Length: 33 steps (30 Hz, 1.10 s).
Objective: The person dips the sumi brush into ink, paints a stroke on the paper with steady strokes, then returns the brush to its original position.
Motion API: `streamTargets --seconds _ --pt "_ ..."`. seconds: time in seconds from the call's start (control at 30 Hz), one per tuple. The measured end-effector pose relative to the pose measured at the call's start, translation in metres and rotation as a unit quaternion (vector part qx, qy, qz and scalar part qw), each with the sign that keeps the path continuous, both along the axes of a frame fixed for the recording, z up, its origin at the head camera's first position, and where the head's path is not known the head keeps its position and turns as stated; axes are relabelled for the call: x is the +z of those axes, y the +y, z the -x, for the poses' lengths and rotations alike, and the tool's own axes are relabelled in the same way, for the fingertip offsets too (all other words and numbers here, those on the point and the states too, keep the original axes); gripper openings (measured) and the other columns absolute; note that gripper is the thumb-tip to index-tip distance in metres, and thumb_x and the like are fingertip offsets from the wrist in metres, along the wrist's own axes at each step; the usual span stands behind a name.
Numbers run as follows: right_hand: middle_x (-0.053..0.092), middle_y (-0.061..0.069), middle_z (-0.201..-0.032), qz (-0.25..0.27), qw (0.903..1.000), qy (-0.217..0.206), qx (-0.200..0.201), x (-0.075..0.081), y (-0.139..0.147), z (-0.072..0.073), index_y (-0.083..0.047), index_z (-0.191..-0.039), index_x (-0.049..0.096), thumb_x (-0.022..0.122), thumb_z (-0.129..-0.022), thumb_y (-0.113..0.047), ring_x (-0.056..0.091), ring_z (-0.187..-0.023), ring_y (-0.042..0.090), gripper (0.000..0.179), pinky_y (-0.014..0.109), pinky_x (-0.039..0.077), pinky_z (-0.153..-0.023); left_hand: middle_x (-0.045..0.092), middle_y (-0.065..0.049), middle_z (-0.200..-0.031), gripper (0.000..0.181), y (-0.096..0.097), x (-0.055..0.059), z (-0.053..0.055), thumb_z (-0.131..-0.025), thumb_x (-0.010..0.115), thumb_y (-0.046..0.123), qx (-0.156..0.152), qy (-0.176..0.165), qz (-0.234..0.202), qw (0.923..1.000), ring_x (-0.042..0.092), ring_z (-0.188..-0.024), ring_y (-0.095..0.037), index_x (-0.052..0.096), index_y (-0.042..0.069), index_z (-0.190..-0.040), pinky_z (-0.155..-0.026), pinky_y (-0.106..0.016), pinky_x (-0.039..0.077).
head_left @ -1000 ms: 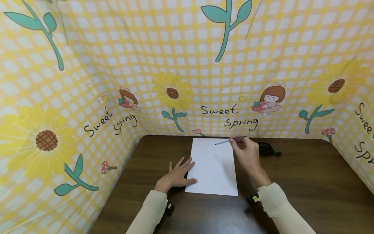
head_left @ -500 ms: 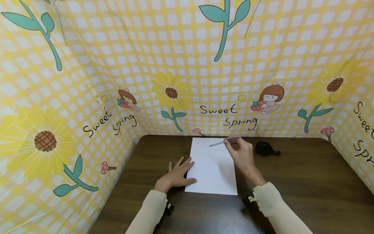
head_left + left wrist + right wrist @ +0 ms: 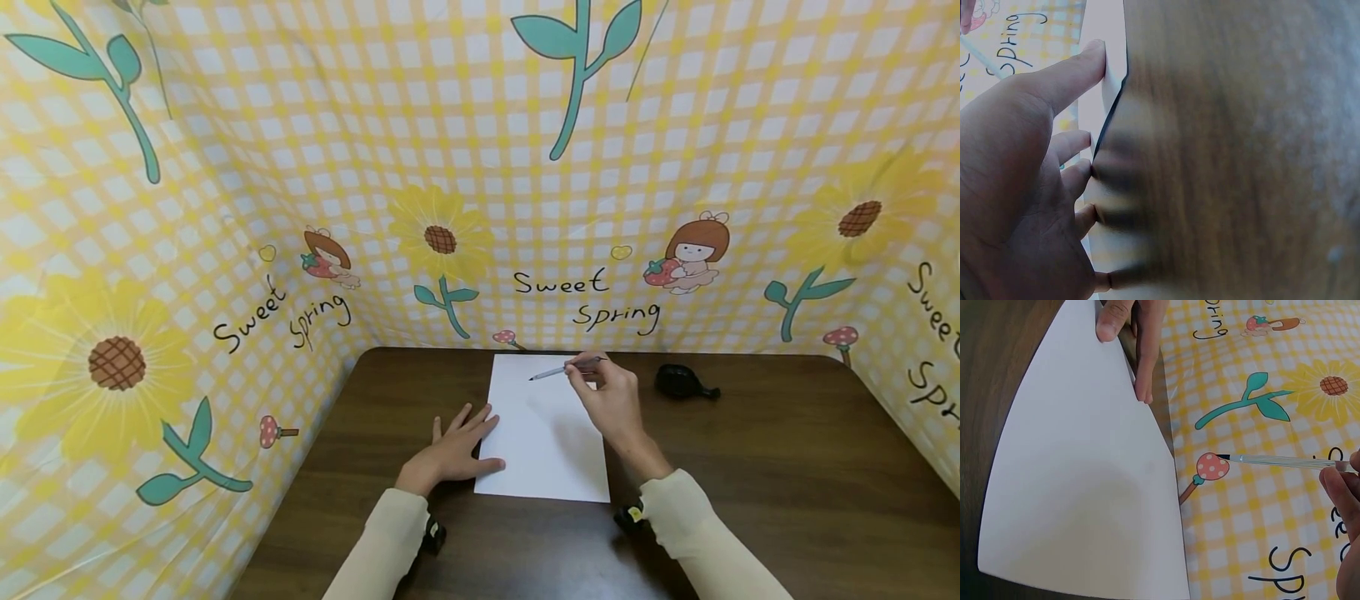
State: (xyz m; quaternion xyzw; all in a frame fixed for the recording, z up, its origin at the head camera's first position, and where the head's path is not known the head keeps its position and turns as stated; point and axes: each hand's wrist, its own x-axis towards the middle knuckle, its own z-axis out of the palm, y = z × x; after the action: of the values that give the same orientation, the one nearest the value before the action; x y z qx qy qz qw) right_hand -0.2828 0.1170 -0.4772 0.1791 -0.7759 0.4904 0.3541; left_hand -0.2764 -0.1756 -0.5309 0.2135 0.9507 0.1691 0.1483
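A white sheet of paper (image 3: 551, 450) lies on the dark wooden table. My left hand (image 3: 453, 450) rests spread at its left edge, the thumb and fingertips on the paper; in the left wrist view the left hand (image 3: 1016, 156) has its thumb over the sheet's edge. My right hand (image 3: 611, 396) pinches a slim pen (image 3: 547, 374) with a clear barrel and black tip above the upper part of the sheet. The right wrist view shows the pen (image 3: 1285, 462) held near its rear part, its tip apart from the paper. No marks show on the paper.
To the right of the paper lies a black rounded object (image 3: 682, 382) with a narrow neck. A yellow checked cloth (image 3: 555, 225) with printed flowers and words hangs behind the table (image 3: 772, 467) and along its sides.
My right hand has moved left with the pen, carrying its tip farther over the sheet and slightly toward me. The left hand and paper stay in place.
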Motion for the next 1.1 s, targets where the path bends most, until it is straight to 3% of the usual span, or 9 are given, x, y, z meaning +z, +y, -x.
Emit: streamTargets --seconds 0.13,0.47,0.83,1.1 --pt "0.082 0.01 -0.094 0.007 0.9999 -0.012 0.006 -0.003 -0.005 0.001 -0.002 -0.101 0.076 0.08 -0.094 -0.003 0.082 -0.082 0.025 0.008 0.007 0.056 -0.076 0.017 0.0 -0.181 0.087 0.0 -0.001 0.0 -0.099 0.064 0.065 0.0 0.0 -0.001 1.0 0.004 -0.168 -0.037 0.032 0.024 -0.17 -0.122 -0.082 -0.004" --pt "0.08 0.01 -0.096 0.003 0.9994 -0.032 0.011 -0.01 -0.015 -0.001 -0.002 -0.1 0.076 0.08 -0.095 -0.004 0.081 -0.085 0.024 0.007 0.027 0.065 -0.074 0.017 0.0 -0.181 0.088 -0.001 -0.003 0.0 -0.098 0.064 0.065 -0.002 0.001 -0.004 1.0 0.005 -0.168 -0.037 0.033 0.024 -0.17 -0.123 -0.082 -0.004" --pt "0.08 0.009 -0.094 0.007 0.9994 -0.03 0.019 -0.018 -0.025 0.004 -0.003 -0.1 0.077 0.08 -0.094 -0.001 0.081 -0.085 0.025 0.007 0.027 0.065 -0.074 0.018 0.0 -0.18 0.088 -0.001 -0.003 0.0 -0.098 0.064 0.066 0.002 0.002 -0.005 1.0 0.005 -0.168 -0.037 0.034 0.024 -0.169 -0.123 -0.082 -0.004" --pt "0.081 0.009 -0.092 0.003 0.9984 -0.054 0.018 -0.022 -0.031 0.006 -0.003 -0.1 0.076 0.08 -0.095 -0.005 0.082 -0.084 0.022 0.006 0.029 0.066 -0.074 0.017 0.002 -0.181 0.088 -0.002 -0.004 0.002 -0.098 0.064 0.067 0.004 -0.002 -0.003 1.0 0.003 -0.169 -0.035 0.032 0.026 -0.17 -0.123 -0.081 -0.005"
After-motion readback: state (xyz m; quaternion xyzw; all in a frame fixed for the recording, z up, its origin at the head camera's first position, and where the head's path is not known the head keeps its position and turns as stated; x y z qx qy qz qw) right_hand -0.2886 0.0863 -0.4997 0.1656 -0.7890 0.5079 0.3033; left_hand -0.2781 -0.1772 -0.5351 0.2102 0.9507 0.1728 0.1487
